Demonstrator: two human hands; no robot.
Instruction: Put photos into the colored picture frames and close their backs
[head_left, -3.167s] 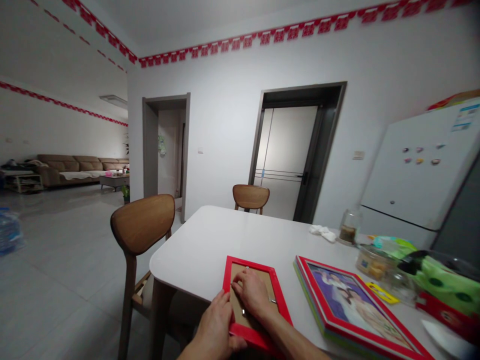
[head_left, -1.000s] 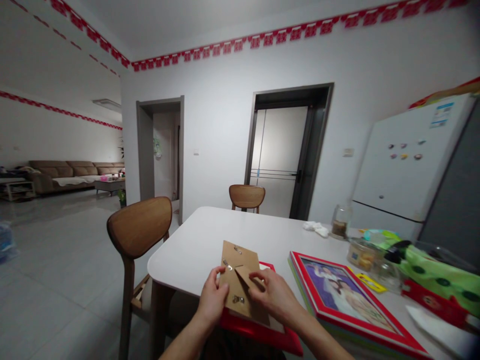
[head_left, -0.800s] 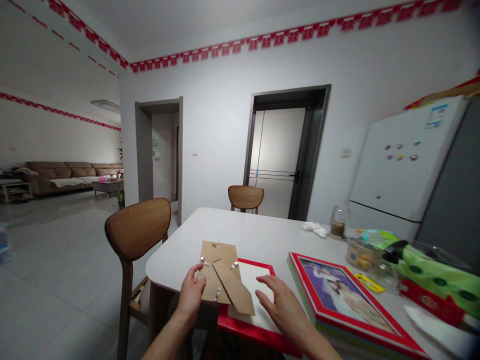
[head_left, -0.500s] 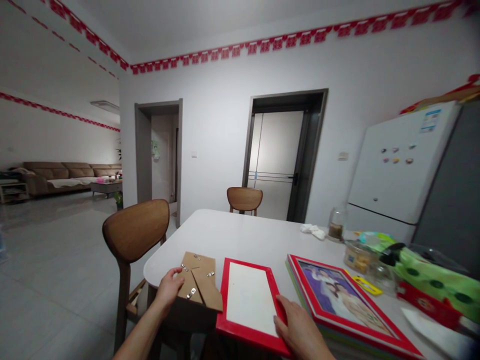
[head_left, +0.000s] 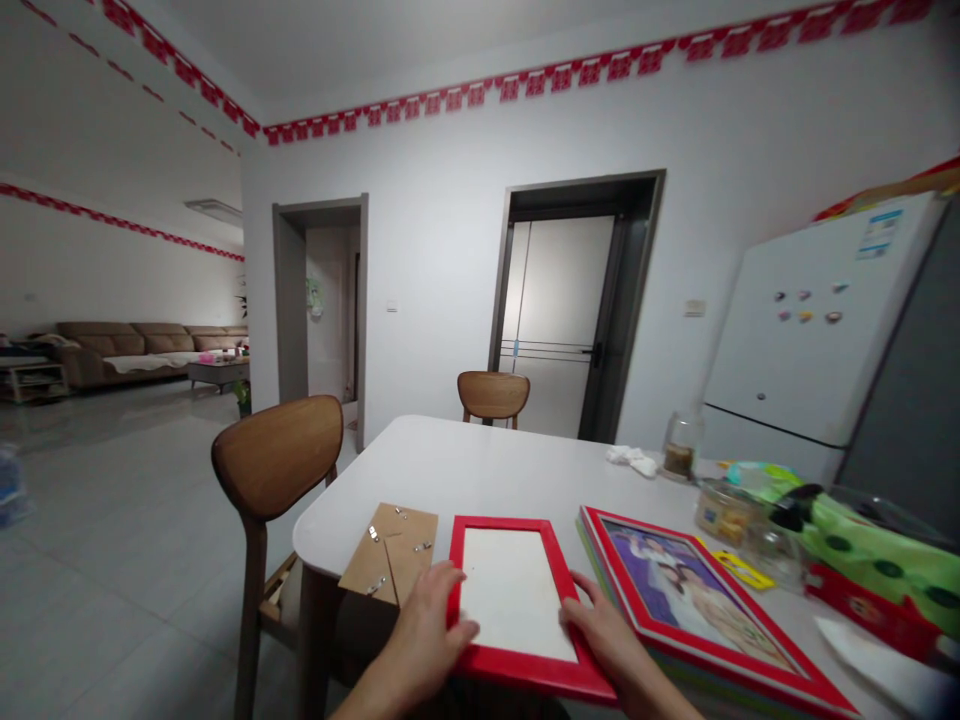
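Note:
A red picture frame [head_left: 551,535] with a blank white panel inside it lies at the table's near edge. My left hand [head_left: 431,625] grips its left side, the thumb over the border. On the opposite side, my right hand [head_left: 600,620] is closed round the right border. Left of the frame rests a brown backing board [head_left: 394,550] with small metal clips and a cut stand flap; my left forearm and hand are close to its lower right corner. To the right, a red-framed photo [head_left: 697,590] tops a stack of frames.
The white table [head_left: 480,465] has rounded corners. At its right are a glass jar [head_left: 681,450], crumpled tissue [head_left: 631,460], a food container [head_left: 727,510], a yellow packet [head_left: 739,570] and a green bag [head_left: 885,550]. Wooden chairs stand at left [head_left: 281,455] and behind [head_left: 493,395].
My left hand has left the brown backing board and moved right onto the red frame's left border. My right hand stays on the frame's right side. The view has shifted slightly.

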